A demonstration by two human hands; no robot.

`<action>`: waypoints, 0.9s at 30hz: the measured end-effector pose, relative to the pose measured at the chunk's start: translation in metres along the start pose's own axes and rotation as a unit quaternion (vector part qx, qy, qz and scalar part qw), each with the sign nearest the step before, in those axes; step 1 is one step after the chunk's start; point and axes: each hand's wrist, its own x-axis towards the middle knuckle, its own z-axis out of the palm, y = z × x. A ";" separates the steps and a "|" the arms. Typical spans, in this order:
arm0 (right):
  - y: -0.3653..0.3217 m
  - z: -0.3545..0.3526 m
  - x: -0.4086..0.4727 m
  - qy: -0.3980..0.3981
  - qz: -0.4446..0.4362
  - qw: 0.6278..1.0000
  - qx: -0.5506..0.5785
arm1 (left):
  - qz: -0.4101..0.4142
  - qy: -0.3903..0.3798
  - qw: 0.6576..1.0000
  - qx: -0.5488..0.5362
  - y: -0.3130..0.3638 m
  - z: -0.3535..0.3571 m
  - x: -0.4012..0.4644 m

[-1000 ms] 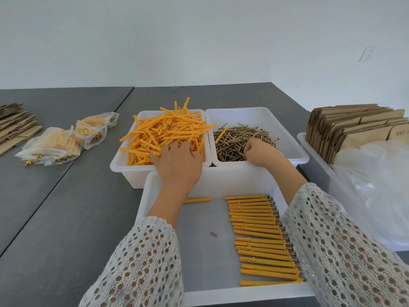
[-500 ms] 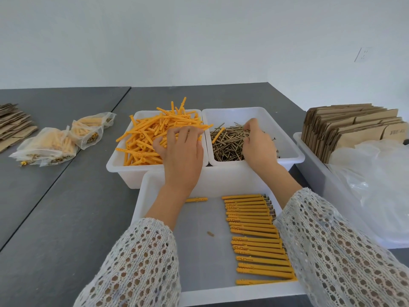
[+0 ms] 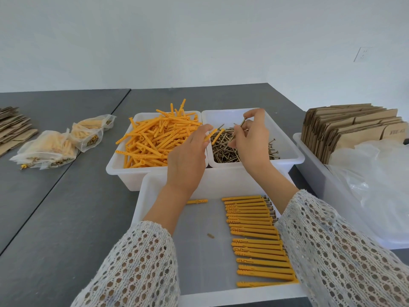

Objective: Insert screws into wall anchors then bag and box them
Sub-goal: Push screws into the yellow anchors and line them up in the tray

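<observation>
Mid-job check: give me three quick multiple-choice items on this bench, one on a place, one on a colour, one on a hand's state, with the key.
1. Where do the assembled anchors lie?
A. near tray
B. screw bin
C. bare table

2. What colour are the loose anchors?
A. blue
B. orange
C. white

3. What does the right hand hold?
A. nothing
B. a bag
C. a screw

Key: 1 A, they sit in a row in the near tray. 2 B, the far-left bin's pile is orange. 3 C, its fingers pinch a screw above the screw bin.
</observation>
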 end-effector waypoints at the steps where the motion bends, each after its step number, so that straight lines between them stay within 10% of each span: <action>1: -0.002 0.000 -0.001 0.008 0.003 1.000 0.017 | 0.000 -0.008 1.000 -0.006 0.001 0.000 0.000; 27: -0.015 0.000 -0.004 0.042 0.085 0.981 0.167 | -0.061 0.011 0.979 -0.196 -0.004 0.004 0.005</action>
